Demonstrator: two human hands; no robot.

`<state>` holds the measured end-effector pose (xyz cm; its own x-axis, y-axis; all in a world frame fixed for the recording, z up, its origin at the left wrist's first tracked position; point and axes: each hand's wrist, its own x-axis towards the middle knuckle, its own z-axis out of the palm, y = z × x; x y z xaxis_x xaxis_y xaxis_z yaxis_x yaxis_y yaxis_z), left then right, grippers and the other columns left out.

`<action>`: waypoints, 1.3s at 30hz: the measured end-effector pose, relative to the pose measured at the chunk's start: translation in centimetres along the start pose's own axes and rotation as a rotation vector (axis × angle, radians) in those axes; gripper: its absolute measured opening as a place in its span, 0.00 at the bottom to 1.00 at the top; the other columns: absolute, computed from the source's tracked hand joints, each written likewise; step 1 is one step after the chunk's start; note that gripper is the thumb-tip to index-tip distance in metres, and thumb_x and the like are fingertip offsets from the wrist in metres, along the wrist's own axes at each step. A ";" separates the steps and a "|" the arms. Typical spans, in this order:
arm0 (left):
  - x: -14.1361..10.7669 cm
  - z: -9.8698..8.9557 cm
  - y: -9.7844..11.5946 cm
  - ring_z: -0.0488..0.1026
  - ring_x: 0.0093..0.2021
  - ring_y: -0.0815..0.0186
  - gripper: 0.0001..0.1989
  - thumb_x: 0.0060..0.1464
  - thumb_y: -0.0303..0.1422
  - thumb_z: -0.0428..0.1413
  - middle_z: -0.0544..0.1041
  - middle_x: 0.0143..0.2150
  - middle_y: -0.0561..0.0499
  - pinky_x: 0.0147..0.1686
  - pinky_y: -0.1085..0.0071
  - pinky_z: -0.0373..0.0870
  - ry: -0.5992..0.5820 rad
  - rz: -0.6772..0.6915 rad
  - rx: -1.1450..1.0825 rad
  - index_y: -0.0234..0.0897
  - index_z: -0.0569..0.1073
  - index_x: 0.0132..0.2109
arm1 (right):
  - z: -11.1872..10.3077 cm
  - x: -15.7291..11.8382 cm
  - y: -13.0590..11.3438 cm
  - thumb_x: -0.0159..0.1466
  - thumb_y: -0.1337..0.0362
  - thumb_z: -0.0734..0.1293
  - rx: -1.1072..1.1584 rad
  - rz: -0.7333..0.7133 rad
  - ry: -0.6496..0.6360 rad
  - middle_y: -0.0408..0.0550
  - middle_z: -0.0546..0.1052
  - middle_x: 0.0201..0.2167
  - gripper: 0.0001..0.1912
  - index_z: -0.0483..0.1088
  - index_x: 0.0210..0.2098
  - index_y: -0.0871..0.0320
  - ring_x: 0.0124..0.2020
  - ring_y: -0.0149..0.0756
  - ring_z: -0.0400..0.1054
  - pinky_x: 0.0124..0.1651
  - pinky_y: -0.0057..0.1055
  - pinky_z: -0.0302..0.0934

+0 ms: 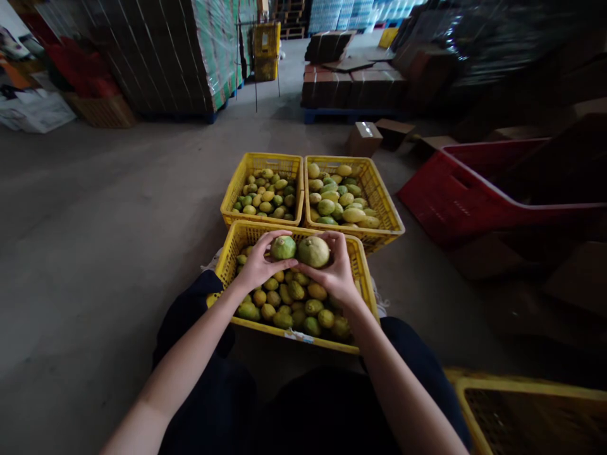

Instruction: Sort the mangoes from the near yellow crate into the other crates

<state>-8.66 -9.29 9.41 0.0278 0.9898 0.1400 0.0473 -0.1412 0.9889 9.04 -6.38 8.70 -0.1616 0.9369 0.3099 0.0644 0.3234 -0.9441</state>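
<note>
My left hand [256, 270] is closed round a green lemon [283, 248], with thumb and fingers on its sides. A larger, paler yellow-green lemon [313, 252] sits in the grip of my right hand [339, 270]. Both fruits are held side by side above the near yellow crate [265, 327], and my thumbs almost meet below them. Many green and yellow lemons [296, 291] fill the bottom of that crate, partly hidden by my hands and forearms. It stands between my legs.
Beyond it, a left yellow crate [232, 189] and a right yellow crate [386, 202] hold more lemons. A red crate [441, 208] stands to the right, another yellow crate [531, 385] at lower right. A small cardboard box [364, 139] and wrapped pallet stacks [161, 57] are farther back.
</note>
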 end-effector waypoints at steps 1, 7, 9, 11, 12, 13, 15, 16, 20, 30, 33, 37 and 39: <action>0.0 0.0 0.0 0.72 0.48 0.60 0.26 0.43 0.34 0.67 0.73 0.52 0.45 0.43 0.71 0.72 -0.007 0.000 0.002 0.40 0.72 0.51 | -0.1 0.1 0.1 0.44 0.59 0.78 0.020 -0.019 0.005 0.45 0.72 0.41 0.32 0.60 0.43 0.52 0.41 0.39 0.70 0.45 0.35 0.67; 0.5 0.3 -0.3 0.74 0.44 0.63 0.26 0.40 0.34 0.69 0.76 0.46 0.48 0.43 0.72 0.73 0.038 -0.071 -0.143 0.39 0.74 0.49 | -0.8 0.6 0.4 0.43 0.60 0.79 0.014 0.031 0.029 0.47 0.77 0.44 0.33 0.69 0.47 0.54 0.46 0.43 0.71 0.53 0.40 0.65; 0.6 0.3 -0.6 0.75 0.43 0.63 0.26 0.39 0.36 0.69 0.77 0.44 0.48 0.41 0.72 0.74 0.092 -0.140 -0.243 0.38 0.74 0.48 | -0.7 0.6 0.2 0.43 0.60 0.79 0.060 0.118 0.055 0.47 0.78 0.42 0.31 0.71 0.46 0.54 0.44 0.44 0.73 0.51 0.41 0.66; 0.7 0.3 -0.7 0.76 0.42 0.62 0.26 0.41 0.41 0.68 0.78 0.43 0.48 0.36 0.72 0.75 0.118 -0.235 -0.346 0.37 0.74 0.47 | -0.4 0.6 -0.2 0.44 0.58 0.78 0.151 0.227 0.068 0.46 0.80 0.39 0.26 0.73 0.42 0.56 0.42 0.43 0.74 0.49 0.40 0.68; 0.7 0.3 -0.7 0.77 0.40 0.61 0.26 0.42 0.44 0.67 0.78 0.42 0.47 0.33 0.72 0.76 0.116 -0.284 -0.396 0.36 0.74 0.46 | -0.2 0.6 -0.3 0.46 0.57 0.77 0.203 0.284 0.065 0.46 0.80 0.38 0.22 0.75 0.39 0.56 0.41 0.43 0.74 0.48 0.38 0.68; 0.8 0.2 -0.6 0.77 0.39 0.60 0.26 0.43 0.46 0.66 0.78 0.41 0.47 0.30 0.72 0.76 0.106 -0.329 -0.444 0.35 0.74 0.46 | 0.1 0.6 -0.4 0.47 0.57 0.77 0.261 0.340 0.059 0.46 0.81 0.37 0.19 0.76 0.37 0.57 0.40 0.42 0.74 0.46 0.37 0.69; 0.8 0.1 -0.5 0.78 0.35 0.60 0.26 0.45 0.48 0.64 0.79 0.37 0.46 0.27 0.72 0.77 0.089 -0.398 -0.533 0.33 0.74 0.44 | 0.5 0.6 -0.5 0.47 0.57 0.75 0.383 0.455 0.045 0.45 0.81 0.35 0.16 0.77 0.34 0.57 0.36 0.41 0.75 0.40 0.33 0.70; 0.9 0.0 -0.4 0.79 0.34 0.61 0.25 0.46 0.48 0.64 0.79 0.35 0.46 0.27 0.72 0.77 0.088 -0.429 -0.572 0.32 0.74 0.44 | 0.6 0.6 -0.5 0.47 0.58 0.75 0.441 0.519 0.046 0.45 0.81 0.33 0.15 0.77 0.32 0.58 0.34 0.40 0.75 0.36 0.32 0.71; 1.2 -0.1 -0.1 0.78 0.26 0.65 0.21 0.53 0.45 0.61 0.78 0.30 0.47 0.23 0.76 0.76 0.106 -0.557 -0.706 0.29 0.73 0.43 | 1.0 0.7 -0.7 0.49 0.62 0.69 0.606 0.802 0.097 0.47 0.80 0.24 0.07 0.76 0.27 0.58 0.25 0.38 0.73 0.26 0.31 0.70; 1.1 0.0 0.2 0.75 0.22 0.69 0.21 0.60 0.43 0.54 0.77 0.31 0.46 0.20 0.79 0.75 0.155 -0.733 -0.870 0.27 0.73 0.48 | 0.9 0.7 -0.1 0.55 0.61 0.66 0.772 0.982 0.081 0.52 0.77 0.21 0.09 0.73 0.27 0.61 0.23 0.39 0.74 0.27 0.33 0.73; 1.2 -0.3 0.4 0.74 0.21 0.71 0.21 0.63 0.42 0.49 0.77 0.31 0.46 0.18 0.80 0.72 0.144 -0.747 -0.873 0.28 0.73 0.50 | 0.8 0.7 -0.1 0.55 0.60 0.67 0.800 0.949 0.042 0.51 0.78 0.23 0.09 0.74 0.30 0.61 0.25 0.40 0.75 0.30 0.33 0.74; 1.0 -1.0 0.8 0.75 0.24 0.69 0.19 0.63 0.40 0.47 0.79 0.35 0.44 0.21 0.76 0.74 0.115 -0.654 -0.919 0.30 0.74 0.48 | 0.4 0.9 -0.8 0.54 0.64 0.67 0.848 0.822 -0.098 0.49 0.81 0.29 0.10 0.75 0.35 0.60 0.33 0.40 0.76 0.39 0.34 0.73; 0.8 -1.1 0.9 0.76 0.27 0.67 0.17 0.61 0.38 0.48 0.80 0.36 0.43 0.23 0.74 0.75 0.105 -0.592 -0.911 0.31 0.76 0.44 | 0.4 0.9 -1.0 0.54 0.65 0.67 0.843 0.767 -0.123 0.49 0.81 0.31 0.11 0.75 0.36 0.61 0.35 0.40 0.76 0.41 0.35 0.73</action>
<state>-9.70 -8.60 10.48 0.1564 0.8988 -0.4094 -0.7337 0.3832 0.5611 8.48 -5.89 9.84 -0.4629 0.8146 -0.3494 -0.4854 -0.5628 -0.6691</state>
